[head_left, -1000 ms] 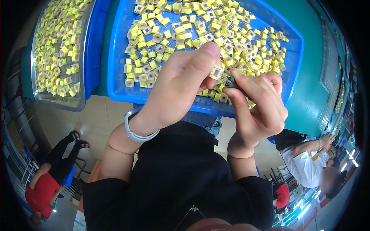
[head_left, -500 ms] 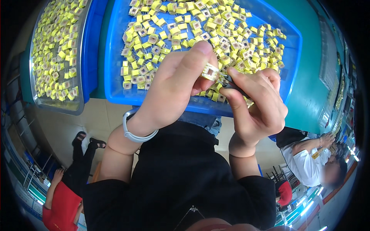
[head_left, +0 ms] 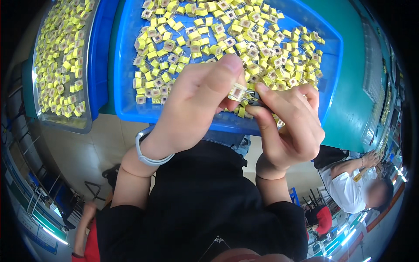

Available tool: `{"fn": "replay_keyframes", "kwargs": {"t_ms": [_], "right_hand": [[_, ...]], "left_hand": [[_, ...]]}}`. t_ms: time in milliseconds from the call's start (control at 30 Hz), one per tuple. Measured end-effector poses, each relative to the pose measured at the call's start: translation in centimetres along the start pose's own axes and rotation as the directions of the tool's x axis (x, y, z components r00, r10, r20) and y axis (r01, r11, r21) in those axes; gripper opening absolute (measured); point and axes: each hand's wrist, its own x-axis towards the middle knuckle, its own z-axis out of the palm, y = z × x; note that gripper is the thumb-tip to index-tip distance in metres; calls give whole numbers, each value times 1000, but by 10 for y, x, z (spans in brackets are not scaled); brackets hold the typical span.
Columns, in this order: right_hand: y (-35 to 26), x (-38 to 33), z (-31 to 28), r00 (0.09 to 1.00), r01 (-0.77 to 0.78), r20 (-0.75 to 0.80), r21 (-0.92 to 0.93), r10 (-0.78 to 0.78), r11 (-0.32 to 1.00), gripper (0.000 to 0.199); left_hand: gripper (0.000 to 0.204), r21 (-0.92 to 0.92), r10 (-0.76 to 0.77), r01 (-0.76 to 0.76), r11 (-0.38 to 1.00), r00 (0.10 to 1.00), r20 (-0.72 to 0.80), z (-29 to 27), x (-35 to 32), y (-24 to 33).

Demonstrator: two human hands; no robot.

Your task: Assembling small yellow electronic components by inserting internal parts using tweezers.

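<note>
Over the blue plastic bin [head_left: 142, 116], my left hand [head_left: 190, 98] pinches a small bobbin coil [head_left: 237, 92]. The coil has a pale frame, a square opening facing up and metal pins on its right side. My right hand [head_left: 294, 124] is closed on a small dark tool with thin metal tips [head_left: 257, 101]. Its tips meet the coil's pins, and my fingers hide most of the tool, so its exact kind is unclear. Many yellow-wrapped coils [head_left: 244, 30] lie loose in the bin beyond my hands.
A metal tray [head_left: 87, 124] filled with similar yellow coils stands at the left, beside another blue bin [head_left: 101, 74]. The green tabletop [head_left: 351, 109] shows at the right. A co-worker in white [head_left: 342, 187] sits at the right; a person in red [head_left: 91, 244] is at lower left.
Both hands stay together at the coil, which has tilted slightly and sits a little lower. The bin and tray shift slightly left in view. The person in red has moved at lower left.
</note>
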Motion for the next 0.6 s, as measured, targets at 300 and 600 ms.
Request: {"fn": "replay_keyframes", "kwargs": {"t_ms": [300, 600], "right_hand": [[2, -6, -1, 980, -85, -175, 81, 98, 993, 30], [11, -12, 2, 971, -30, -230, 166, 68, 986, 24]], "left_hand": [[56, -338, 20, -54, 939, 994, -105, -9, -1, 13], [28, 850, 286, -52, 525, 951, -119, -42, 19, 45]]}}
